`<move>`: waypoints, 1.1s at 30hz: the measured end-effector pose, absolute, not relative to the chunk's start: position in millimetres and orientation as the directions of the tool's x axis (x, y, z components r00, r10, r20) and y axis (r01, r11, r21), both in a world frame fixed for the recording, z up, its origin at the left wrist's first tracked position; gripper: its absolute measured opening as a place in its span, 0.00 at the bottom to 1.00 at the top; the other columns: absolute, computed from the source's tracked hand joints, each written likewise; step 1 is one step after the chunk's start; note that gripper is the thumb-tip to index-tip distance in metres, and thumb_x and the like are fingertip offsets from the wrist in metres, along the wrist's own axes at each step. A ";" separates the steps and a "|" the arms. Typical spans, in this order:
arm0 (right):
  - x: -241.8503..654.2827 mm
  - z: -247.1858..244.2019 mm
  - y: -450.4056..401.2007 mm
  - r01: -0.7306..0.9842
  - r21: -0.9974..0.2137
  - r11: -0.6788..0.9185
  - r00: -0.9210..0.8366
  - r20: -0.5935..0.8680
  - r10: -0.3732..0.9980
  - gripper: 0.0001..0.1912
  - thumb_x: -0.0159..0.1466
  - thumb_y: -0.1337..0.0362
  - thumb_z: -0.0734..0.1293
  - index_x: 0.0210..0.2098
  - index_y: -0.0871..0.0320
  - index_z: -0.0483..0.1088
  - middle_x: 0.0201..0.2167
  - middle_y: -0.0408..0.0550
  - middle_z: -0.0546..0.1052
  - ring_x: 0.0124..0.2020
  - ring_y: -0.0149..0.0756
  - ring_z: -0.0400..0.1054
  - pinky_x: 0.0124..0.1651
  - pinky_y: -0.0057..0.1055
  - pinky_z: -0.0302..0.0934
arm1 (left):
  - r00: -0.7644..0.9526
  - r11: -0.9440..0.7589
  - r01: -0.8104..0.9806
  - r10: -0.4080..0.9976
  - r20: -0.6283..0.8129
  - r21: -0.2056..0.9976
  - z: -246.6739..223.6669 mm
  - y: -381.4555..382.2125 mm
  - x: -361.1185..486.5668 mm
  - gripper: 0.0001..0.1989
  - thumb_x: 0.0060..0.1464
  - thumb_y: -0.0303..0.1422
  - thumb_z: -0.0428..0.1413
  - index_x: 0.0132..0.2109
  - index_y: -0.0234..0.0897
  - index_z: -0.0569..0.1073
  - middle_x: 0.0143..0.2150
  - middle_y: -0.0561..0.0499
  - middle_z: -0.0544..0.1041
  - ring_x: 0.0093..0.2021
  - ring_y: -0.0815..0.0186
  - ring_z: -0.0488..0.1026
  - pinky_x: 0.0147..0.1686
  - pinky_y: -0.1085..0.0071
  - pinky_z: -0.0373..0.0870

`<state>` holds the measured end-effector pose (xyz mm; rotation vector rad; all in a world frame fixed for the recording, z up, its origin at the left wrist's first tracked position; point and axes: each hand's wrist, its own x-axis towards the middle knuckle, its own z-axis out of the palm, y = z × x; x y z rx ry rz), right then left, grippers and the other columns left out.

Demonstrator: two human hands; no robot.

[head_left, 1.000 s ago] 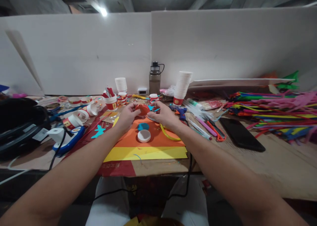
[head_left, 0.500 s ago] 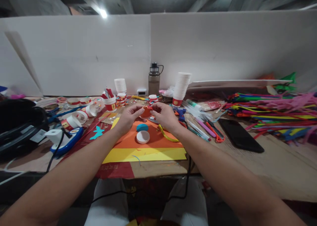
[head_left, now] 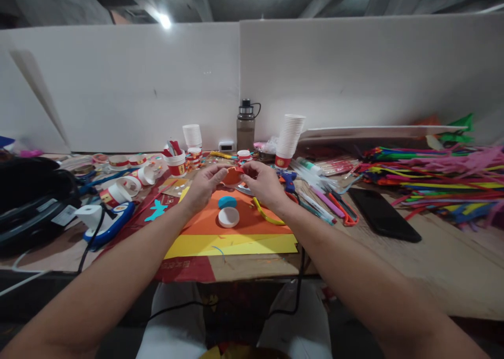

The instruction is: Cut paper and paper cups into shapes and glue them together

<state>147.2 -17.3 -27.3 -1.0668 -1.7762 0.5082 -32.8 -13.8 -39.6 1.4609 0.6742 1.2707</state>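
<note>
An orange paper piece is held up between both hands, over the orange sheet. My left hand pinches its left edge between thumb and fingers. At its right edge my right hand is closed, with a bit of red showing by the fingertips. Below them a white round cup base lies beside a blue paper disc. Yellow-handled scissors rest by my right wrist, their blades partly under the hand. A yellow sheet lies at the front.
A cyan paper cutout and a blue-white power strip lie left. Cup stacks and a bottle stand behind. Right are a glue gun, markers, a phone and pipe cleaners. A black cable hangs in front.
The orange piece has tilted a little, and more of its face shows between my hands. Both hands stay in nearly the same place; the view has shifted slightly.
</note>
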 end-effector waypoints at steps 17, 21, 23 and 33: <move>145.5 -23.9 -18.7 0.212 -0.852 0.479 -0.101 0.469 0.878 0.13 0.61 0.54 0.66 0.38 0.58 0.69 0.32 0.44 0.73 0.32 0.32 0.66 0.30 0.27 0.64 | 0.125 -0.183 -0.220 0.969 0.214 0.958 -38.4 -12.1 -30.7 0.16 0.42 0.37 0.67 0.35 0.33 0.73 0.31 0.51 0.77 0.29 0.68 0.74 0.25 0.73 0.73; 144.1 -23.9 -19.7 0.162 -0.909 0.383 -0.166 0.358 0.919 0.16 0.61 0.51 0.64 0.38 0.58 0.68 0.34 0.44 0.71 0.32 0.32 0.67 0.29 0.28 0.65 | 0.123 -0.066 -0.484 0.982 0.143 0.872 -36.7 -7.6 -32.7 0.15 0.41 0.29 0.68 0.35 0.35 0.70 0.32 0.53 0.77 0.31 0.70 0.75 0.33 0.71 0.76; 142.3 -24.0 -22.4 0.230 -0.882 0.412 -0.200 0.372 0.906 0.17 0.60 0.52 0.67 0.40 0.58 0.69 0.37 0.46 0.74 0.34 0.32 0.68 0.33 0.29 0.65 | 0.149 -0.050 -0.535 0.977 0.152 0.843 -35.8 -8.0 -31.5 0.13 0.43 0.27 0.66 0.37 0.35 0.72 0.35 0.53 0.78 0.33 0.70 0.75 0.40 0.68 0.76; 141.9 -23.8 -27.1 0.423 -0.742 0.520 -0.168 0.500 0.850 0.06 0.58 0.68 0.65 0.35 0.59 0.71 0.32 0.44 0.76 0.33 0.32 0.68 0.38 0.29 0.60 | 0.263 -0.054 -0.382 0.951 0.164 0.923 -45.6 -12.4 -24.2 0.17 0.42 0.28 0.67 0.41 0.37 0.74 0.39 0.52 0.78 0.36 0.67 0.74 0.38 0.68 0.73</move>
